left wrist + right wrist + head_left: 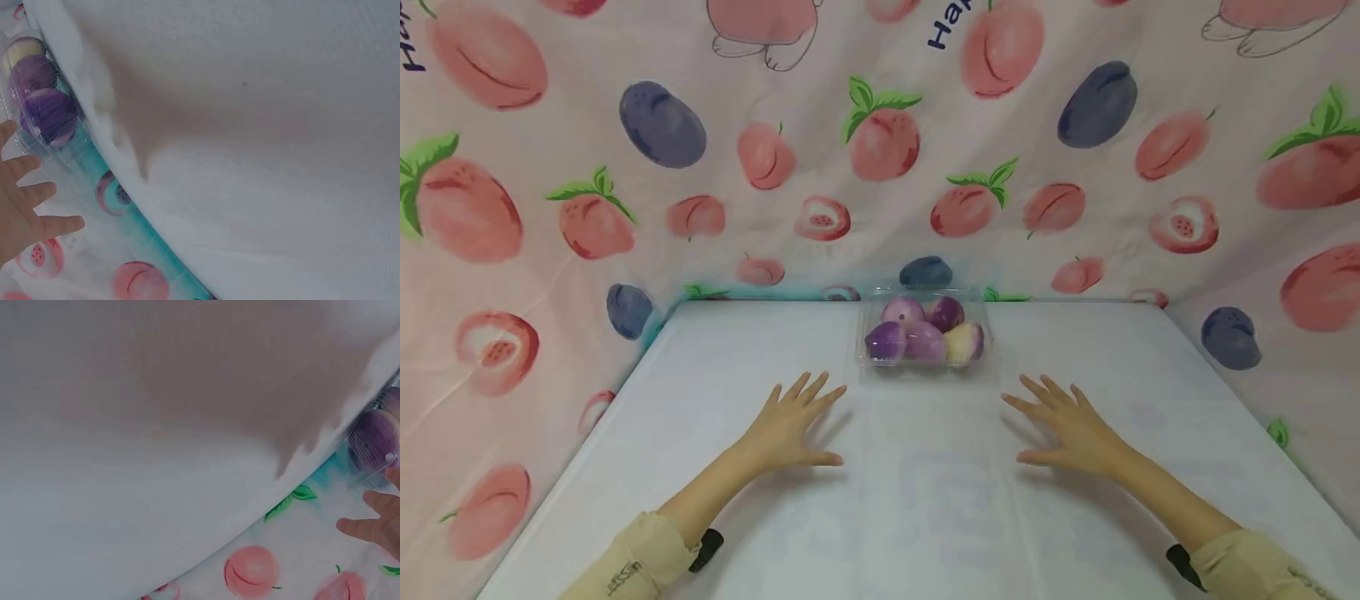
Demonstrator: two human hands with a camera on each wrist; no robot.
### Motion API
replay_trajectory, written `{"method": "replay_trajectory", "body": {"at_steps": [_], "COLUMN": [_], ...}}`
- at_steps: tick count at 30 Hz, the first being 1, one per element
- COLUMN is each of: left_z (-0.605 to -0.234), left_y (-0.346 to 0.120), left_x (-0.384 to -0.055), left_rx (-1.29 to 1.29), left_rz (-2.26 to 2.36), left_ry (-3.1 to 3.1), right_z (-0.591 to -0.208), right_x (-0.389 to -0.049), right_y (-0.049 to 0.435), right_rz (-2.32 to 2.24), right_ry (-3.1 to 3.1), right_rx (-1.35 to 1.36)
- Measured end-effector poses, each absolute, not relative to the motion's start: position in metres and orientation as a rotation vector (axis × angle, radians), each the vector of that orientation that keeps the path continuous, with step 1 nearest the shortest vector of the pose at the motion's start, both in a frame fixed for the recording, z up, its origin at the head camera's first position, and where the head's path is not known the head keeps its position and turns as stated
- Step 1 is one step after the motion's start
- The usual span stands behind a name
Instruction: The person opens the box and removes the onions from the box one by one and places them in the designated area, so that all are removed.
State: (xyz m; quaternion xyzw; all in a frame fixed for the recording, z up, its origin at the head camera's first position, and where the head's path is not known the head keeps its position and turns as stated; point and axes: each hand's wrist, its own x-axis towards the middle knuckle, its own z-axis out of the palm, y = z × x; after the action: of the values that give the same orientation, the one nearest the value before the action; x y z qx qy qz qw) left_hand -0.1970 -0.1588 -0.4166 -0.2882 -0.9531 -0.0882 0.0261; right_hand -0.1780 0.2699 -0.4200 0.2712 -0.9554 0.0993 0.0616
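A clear plastic box (925, 364) sits at the back middle of the white table, with several purple-and-white round vegetables (924, 342) in it that look like turnips or onions. My left hand (786, 429) hovers over the table to the front left of the box, fingers spread and straight. Mirroring it on the front right, my right hand (1071, 429) is spread the same way. Both are apart from the box and hold nothing. In the left wrist view the vegetables (50, 115) appear beyond the left fingers; the right wrist view has part of them (375, 440) at its right edge.
The white table (940, 500) ends at a back edge just behind the box. A fruit-printed cloth (820, 150) hangs behind it and along both sides. Dark bands (706, 550) show at the sleeve cuffs.
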Motion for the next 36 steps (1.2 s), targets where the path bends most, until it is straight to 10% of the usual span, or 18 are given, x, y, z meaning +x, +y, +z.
{"method": "replay_trajectory", "body": {"at_steps": [36], "left_z": [-0.403], "left_y": [-0.161], "left_x": [-0.201], "left_rx": [-0.793], "left_rz": [-0.507], "left_ry": [-2.814], "right_z": [-0.401], "right_x": [-0.19], "right_y": [0.255], "right_rz": [0.354], "right_ry": [-2.727], "right_rx": [0.886]}}
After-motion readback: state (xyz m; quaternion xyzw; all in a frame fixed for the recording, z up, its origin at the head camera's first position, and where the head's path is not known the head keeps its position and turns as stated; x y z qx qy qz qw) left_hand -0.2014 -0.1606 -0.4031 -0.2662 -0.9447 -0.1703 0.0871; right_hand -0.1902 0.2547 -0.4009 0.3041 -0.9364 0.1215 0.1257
